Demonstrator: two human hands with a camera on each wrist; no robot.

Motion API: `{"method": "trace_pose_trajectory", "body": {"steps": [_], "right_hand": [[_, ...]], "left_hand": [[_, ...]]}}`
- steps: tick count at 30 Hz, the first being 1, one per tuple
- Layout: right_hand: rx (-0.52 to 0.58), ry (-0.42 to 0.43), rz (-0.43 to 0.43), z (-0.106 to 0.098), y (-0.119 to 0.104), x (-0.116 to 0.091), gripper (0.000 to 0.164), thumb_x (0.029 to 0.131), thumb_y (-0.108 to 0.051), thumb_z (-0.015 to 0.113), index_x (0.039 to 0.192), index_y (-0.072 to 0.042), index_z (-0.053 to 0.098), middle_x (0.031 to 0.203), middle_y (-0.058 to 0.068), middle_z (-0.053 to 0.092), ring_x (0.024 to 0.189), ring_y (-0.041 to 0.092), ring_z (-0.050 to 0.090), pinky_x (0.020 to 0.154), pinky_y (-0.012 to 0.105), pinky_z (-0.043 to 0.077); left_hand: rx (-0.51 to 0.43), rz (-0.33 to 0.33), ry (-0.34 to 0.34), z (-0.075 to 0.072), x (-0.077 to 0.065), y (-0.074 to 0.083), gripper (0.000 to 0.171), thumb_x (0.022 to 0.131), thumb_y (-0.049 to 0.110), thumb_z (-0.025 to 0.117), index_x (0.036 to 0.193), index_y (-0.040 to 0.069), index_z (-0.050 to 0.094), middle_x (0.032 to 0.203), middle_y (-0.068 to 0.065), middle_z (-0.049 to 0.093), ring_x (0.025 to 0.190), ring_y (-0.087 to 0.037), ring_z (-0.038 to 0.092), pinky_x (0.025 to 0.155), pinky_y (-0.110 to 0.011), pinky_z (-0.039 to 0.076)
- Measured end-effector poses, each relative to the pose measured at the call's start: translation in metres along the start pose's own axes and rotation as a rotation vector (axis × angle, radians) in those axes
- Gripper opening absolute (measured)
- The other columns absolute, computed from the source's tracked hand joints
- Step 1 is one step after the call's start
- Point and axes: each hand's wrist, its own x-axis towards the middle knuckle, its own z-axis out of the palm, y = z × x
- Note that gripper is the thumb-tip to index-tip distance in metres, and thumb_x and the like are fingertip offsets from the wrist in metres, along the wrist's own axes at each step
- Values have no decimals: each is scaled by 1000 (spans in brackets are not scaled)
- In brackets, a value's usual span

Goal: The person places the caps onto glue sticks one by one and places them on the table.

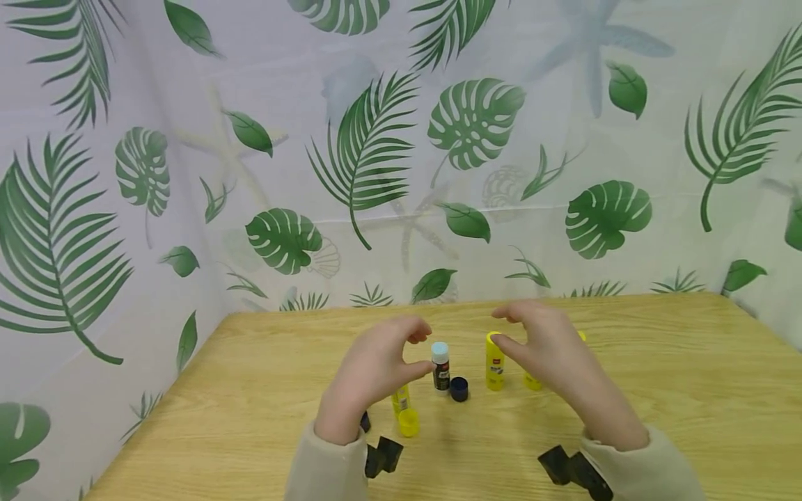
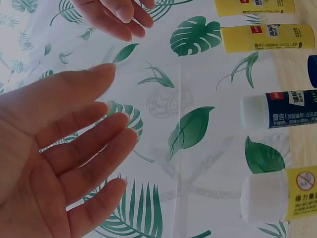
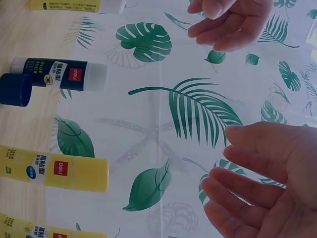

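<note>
Both my hands hover above the table with fingers relaxed and nothing held. My left hand (image 1: 376,362) is nearest an uncapped navy glue stick (image 1: 441,373) that stands upright with its pale inner top showing. A navy cap (image 1: 459,390) sits just beside it. Partly behind my left hand is a yellow glue stick (image 1: 401,399), whose white top (image 2: 263,197) shows in the left wrist view; a yellow cap (image 1: 409,422) is in front of it. My right hand (image 1: 554,348) is near an upright capped yellow glue stick (image 1: 495,369) and partly hides another yellow glue stick (image 1: 532,382).
The wooden table (image 1: 250,390) meets a leaf-patterned cloth (image 1: 376,174) at its back and left edges. A small dark object (image 1: 365,422) shows beside my left wrist, mostly hidden. Black mounts (image 1: 383,456) are strapped at both wrists.
</note>
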Motion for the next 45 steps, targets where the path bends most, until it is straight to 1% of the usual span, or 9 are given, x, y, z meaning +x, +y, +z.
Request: {"method": "trace_pose_trajectory", "body": {"steps": [7, 14, 20, 24, 28, 32, 34, 38, 45], "right_hand": [[10, 18, -24, 1, -2, -1, 27, 75, -7, 68, 100, 1, 62, 97, 15, 60, 89, 31, 55, 73, 44, 45], [25, 22, -51, 1, -4, -2, 27, 75, -6, 69, 99, 1, 63, 97, 14, 60, 89, 30, 55, 74, 44, 45], [26, 17, -60, 3, -6, -3, 26, 74, -6, 69, 99, 1, 63, 98, 13, 61, 89, 29, 56, 73, 43, 46], [22, 19, -58, 4, -6, -3, 25, 74, -6, 69, 98, 0, 63, 97, 11, 61, 89, 29, 57, 72, 42, 46], [17, 14, -53, 5, -6, -3, 25, 75, -7, 69, 99, 0, 63, 98, 11, 61, 89, 29, 57, 72, 42, 46], [19, 8, -51, 6, -6, -3, 25, 75, -6, 69, 98, 0, 63, 98, 10, 61, 89, 28, 57, 71, 41, 47], [19, 7, -50, 6, -6, -3, 24, 75, -6, 69, 98, 0, 63, 98, 10, 61, 89, 28, 57, 70, 40, 47], [16, 2, -46, 7, -5, -3, 24, 75, -7, 69, 97, -1, 63, 98, 10, 61, 89, 28, 57, 70, 40, 47], [16, -9, -40, 7, -5, -3, 23, 75, -7, 68, 97, -2, 63, 98, 10, 61, 88, 27, 57, 69, 40, 47]], "left_hand": [[35, -15, 79, 8, 9, 3, 32, 78, 22, 68, 105, 7, 60, 102, -3, 60, 91, -17, 57, 76, -30, 45], [120, 29, 203, 37, 23, -8, 31, 78, 23, 68, 103, 5, 60, 103, -4, 59, 86, -17, 58, 71, -24, 47], [161, 37, 271, 58, 29, -21, 31, 77, 25, 68, 100, 4, 61, 103, -4, 57, 83, -17, 58, 69, -24, 47], [215, 45, 302, 66, 31, -27, 34, 76, 26, 69, 99, 3, 61, 104, -7, 56, 78, -18, 58, 71, -27, 47], [267, -14, 226, 70, 31, -27, 40, 79, 30, 66, 108, 4, 59, 110, -7, 56, 90, -20, 56, 80, -37, 44], [279, -94, 102, 73, 29, -28, 47, 82, 35, 61, 119, 7, 54, 119, -6, 53, 110, -20, 47, 91, -51, 32], [281, -109, 64, 74, 29, -28, 49, 83, 37, 60, 122, 8, 52, 121, -5, 52, 112, -20, 45, 92, -56, 27], [292, -118, 25, 75, 29, -28, 48, 84, 38, 58, 123, 10, 52, 120, -4, 53, 112, -20, 46, 92, -59, 24], [295, -119, 15, 76, 29, -28, 39, 84, 36, 59, 115, 12, 59, 112, -2, 58, 105, -20, 50, 91, -61, 24]]}}
